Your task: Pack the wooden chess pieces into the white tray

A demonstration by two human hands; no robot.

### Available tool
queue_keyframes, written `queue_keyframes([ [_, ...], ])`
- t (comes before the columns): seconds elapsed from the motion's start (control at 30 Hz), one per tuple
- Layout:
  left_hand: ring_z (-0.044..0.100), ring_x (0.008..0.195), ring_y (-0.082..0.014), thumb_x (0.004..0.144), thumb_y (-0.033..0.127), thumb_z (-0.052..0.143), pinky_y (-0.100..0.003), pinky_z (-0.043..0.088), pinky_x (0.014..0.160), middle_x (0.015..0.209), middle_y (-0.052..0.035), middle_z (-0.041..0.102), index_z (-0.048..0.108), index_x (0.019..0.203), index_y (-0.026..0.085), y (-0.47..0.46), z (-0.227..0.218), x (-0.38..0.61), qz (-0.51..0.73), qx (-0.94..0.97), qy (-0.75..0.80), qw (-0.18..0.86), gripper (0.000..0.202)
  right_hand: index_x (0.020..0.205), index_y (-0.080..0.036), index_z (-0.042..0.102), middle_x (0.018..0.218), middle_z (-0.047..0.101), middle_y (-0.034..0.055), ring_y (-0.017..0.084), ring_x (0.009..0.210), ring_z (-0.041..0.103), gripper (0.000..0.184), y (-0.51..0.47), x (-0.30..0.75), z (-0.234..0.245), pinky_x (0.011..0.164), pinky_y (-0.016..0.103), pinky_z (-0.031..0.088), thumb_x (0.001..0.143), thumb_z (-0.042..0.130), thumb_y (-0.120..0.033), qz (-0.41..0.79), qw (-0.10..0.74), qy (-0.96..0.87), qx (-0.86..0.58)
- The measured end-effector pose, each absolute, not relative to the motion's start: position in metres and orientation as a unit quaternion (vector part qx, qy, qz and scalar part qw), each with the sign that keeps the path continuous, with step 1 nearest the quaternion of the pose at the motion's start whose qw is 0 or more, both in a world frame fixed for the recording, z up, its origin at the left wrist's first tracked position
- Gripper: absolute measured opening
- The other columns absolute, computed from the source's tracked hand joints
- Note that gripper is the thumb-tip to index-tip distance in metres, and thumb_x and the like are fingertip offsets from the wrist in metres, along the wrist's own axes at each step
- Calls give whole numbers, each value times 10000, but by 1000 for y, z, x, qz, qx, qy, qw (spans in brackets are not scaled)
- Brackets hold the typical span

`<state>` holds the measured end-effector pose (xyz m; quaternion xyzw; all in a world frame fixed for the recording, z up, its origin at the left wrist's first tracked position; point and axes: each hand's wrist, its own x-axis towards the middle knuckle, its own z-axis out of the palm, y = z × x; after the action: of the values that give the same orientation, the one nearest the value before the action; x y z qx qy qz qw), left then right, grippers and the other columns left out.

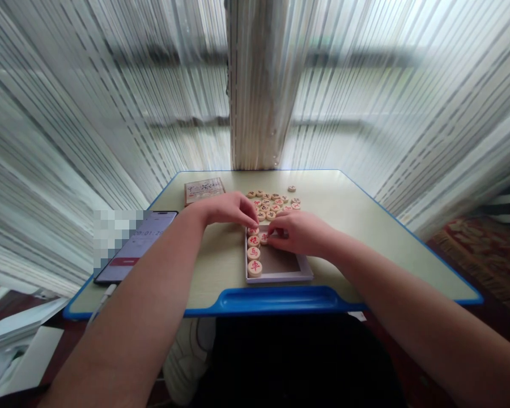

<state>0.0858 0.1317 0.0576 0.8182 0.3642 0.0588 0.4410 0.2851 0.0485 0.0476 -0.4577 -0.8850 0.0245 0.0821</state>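
A shallow white box (pixel 306 276) with a brown bottom lies near the table's front edge. A column of round wooden chess pieces with red characters (pixel 254 254) lines its left side. My left hand (pixel 229 208) reaches over the box's far left corner, fingers bent down onto a piece there. My right hand (pixel 300 233) rests over the box, its fingers pinched on a red-marked piece (pixel 263 238) beside the column. Several loose chess pieces (pixel 274 204) lie on the table just beyond both hands.
The small beige table (pixel 365 226) has a blue rim and a blue front groove (pixel 276 299). A phone (pixel 138 245) with a lit timer screen lies at the left, a box lid (pixel 204 190) at the far left. Sheer curtains surround the table.
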Motion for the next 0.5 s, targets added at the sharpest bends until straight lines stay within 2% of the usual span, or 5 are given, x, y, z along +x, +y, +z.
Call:
queue_keyframes([
  [0.13,631,794,-173,574,333,751,-253,444,734,792,-25,721,741,784,195,131,59,84,48,825,364,430,251,896,-213,686,837,644,41,140,688,510,256,48,285,46,596,243,314,801,537,-398,27,93,-886,-453],
  [0.5,620,810,-164,599,325,720,-255,441,767,810,-12,715,733,812,201,131,59,84,35,825,353,439,247,882,-221,679,822,665,30,142,669,522,218,49,284,46,582,247,303,777,544,-355,12,84,-884,-460],
])
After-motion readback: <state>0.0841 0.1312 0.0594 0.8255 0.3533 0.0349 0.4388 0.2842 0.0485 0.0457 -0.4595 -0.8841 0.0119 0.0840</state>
